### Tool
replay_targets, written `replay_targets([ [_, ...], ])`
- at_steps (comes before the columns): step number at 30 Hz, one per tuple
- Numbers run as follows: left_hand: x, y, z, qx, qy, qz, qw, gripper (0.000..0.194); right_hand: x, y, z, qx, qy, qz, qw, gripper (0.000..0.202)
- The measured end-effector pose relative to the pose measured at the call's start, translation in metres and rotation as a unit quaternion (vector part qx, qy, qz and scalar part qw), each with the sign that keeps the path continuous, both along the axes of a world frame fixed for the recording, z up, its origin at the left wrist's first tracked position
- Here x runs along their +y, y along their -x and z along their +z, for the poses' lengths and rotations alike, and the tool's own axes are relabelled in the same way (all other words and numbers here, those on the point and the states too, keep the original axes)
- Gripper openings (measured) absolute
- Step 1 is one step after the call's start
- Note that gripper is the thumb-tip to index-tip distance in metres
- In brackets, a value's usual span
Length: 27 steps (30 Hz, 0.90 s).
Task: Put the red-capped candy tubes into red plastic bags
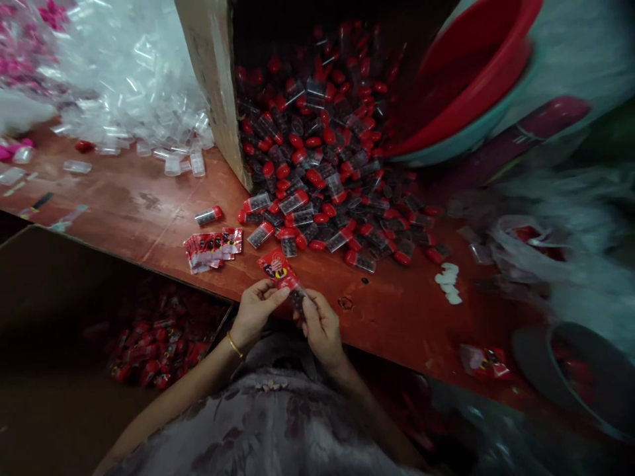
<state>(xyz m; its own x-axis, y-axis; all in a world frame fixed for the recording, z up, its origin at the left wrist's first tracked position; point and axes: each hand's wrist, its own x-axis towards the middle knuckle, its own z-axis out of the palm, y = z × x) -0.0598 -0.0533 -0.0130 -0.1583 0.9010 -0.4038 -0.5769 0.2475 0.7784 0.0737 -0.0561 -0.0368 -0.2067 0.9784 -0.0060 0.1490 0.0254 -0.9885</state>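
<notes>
My left hand pinches the edge of a small red printed packet at the table's front edge. My right hand closes round the lower end of a clear container with dark pieces, which meets the packet's lower end. Whether the container is inside the packet or against it, I cannot tell. Just beyond, a fanned stack of red printed packets lies on the table. One red-capped container rests behind that stack. A large heap of red-capped containers spreads beyond my hands.
A cardboard box on its side holds part of the heap. Clear empty containers pile up at left. Red basin leans at right. White pieces and a grey bowl sit right. Below left, an open box holds filled red packets.
</notes>
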Motion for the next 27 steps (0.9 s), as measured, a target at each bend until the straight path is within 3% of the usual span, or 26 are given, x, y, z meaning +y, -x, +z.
replay_targets([
  [7, 0.001, -0.002, 0.0, -0.011, 0.014, 0.031, 0.999, 0.034, 0.003, 0.007, 0.002, -0.008, -0.033, -0.02, 0.999, 0.027],
  [13, 0.004, -0.002, 0.008, -0.001, 0.009, 0.027, 1.0, 0.04, 0.004, 0.014, 0.009, -0.002, -0.026, 0.047, 0.999, 0.026],
  [21, 0.004, -0.001, 0.007, 0.002, -0.025, -0.066, 0.998, 0.044, 0.005, 0.026, 0.019, 0.119, 0.093, 0.036, 0.988, 0.033],
  [27, 0.004, -0.004, 0.006, 0.024, -0.043, 0.015, 0.999, 0.042, 0.005, 0.027, 0.013, 0.065, 0.032, 0.002, 0.997, 0.032],
])
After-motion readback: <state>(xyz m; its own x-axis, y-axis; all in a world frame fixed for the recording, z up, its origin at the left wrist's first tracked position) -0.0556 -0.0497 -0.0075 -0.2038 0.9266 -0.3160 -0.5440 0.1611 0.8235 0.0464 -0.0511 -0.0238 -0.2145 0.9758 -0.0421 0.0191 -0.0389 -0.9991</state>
